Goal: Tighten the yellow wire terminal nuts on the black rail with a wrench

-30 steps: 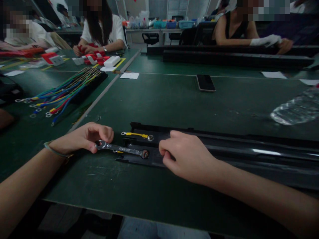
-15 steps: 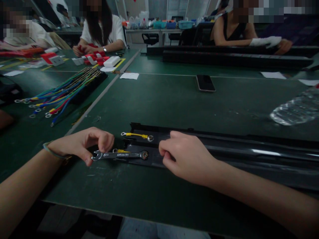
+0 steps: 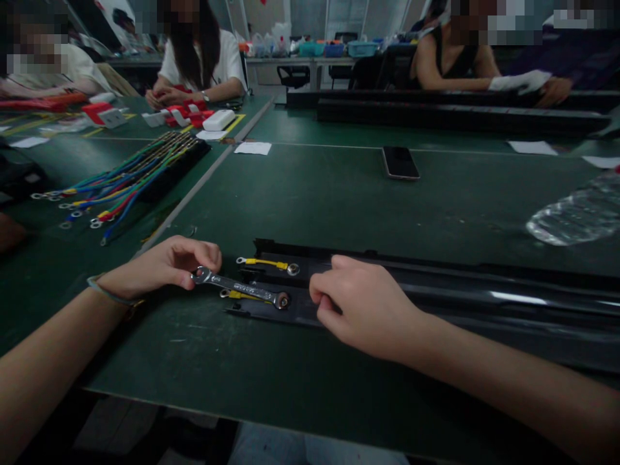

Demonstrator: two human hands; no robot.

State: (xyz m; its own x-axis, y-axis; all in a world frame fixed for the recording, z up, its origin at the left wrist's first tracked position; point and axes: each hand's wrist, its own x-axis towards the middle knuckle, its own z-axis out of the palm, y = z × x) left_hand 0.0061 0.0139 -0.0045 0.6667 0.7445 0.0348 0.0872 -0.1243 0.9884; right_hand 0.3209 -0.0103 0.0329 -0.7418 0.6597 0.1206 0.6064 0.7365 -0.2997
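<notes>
My left hand point(image 3: 181, 261) pinches the open end of a silver combination wrench point(image 3: 237, 287) between thumb and fingers. The wrench's ring end sits around a bolt at the near side of a long black panel point(image 3: 305, 303). A short yellow cable point(image 3: 232, 294) with ring lugs lies partly under the wrench. Parallel to it, a second yellow cable point(image 3: 264, 263) is fixed at a bolt point(image 3: 293, 270). My right hand point(image 3: 361, 300) rests closed over the panel, right of the bolts. Its curled fingers hide whatever they may hold.
A phone point(image 3: 400, 162) lies beyond the panel, and a clear plastic bottle point(image 3: 576, 210) lies at the right. Bundled coloured cables point(image 3: 130, 177) with ring lugs are on the left. Across the table, people sit near red and white parts point(image 3: 186, 113) and long black profiles point(image 3: 436, 116).
The open end of the wrench has swung up and away from me around the bolt, with my left hand moving along. My right hand stays in place.
</notes>
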